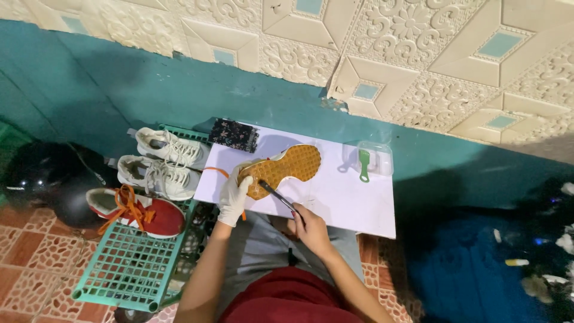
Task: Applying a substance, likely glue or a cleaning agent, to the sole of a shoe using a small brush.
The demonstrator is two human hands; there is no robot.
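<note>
Teal paint covered the lower wall (179,90), with cream embossed panels (418,54) above it and patterned terracotta tiles (30,251) on the floor. Seen from the head camera, a white board (353,203) lay across the person's lap. The left hand (233,194), in a white glove, was closed around the heel end of a shoe (281,169) turned sole up, its tan waffle sole resting on the board. The bare right hand (311,227) was closed around the handle of a thin dark brush (276,196), whose tip touched the sole. A clear tub with a green brush (364,164) stood near the board's far edge, and a dark patterned pouch (233,134) lay at its far left corner. Beside the board, a green wire rack (131,263) carried two white sneakers (161,161) and a red shoe with orange laces (140,212). Black helmets (48,179) sat further left.
</note>
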